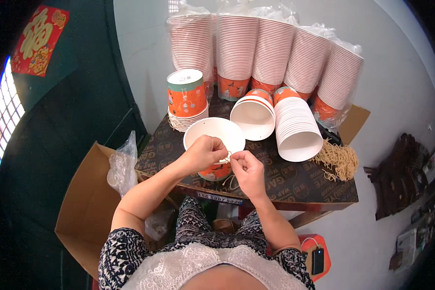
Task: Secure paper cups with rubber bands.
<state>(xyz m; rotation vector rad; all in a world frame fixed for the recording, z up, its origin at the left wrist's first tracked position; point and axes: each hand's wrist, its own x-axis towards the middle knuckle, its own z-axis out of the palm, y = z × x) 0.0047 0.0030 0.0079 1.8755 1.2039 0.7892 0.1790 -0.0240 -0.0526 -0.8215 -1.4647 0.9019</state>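
A paper bucket (pixel 216 129) with a white inside and an orange printed wall stands upright near the table's front edge. At its near rim, my left hand (pixel 205 152) pinches a thin pale cord (pixel 228 157). My right hand (pixel 248 171) is closed on the same cord, fingertips close to the left ones. A loose cord end hangs below my hands; whether the cord is knotted or passes through the bucket's wall is too small to tell. To the right on the table lies a bundle of tan cords (pixel 342 160).
Behind the bucket is an upside-down stack of buckets (pixel 186 99) with cords around its lower rims. Other buckets (pixel 298 135) lie on their sides. Tall plastic-wrapped stacks (pixel 237 46) line the table's back. A cardboard box (pixel 84 208) stands left; a phone (pixel 317 261) rests on an orange stool (pixel 326 266).
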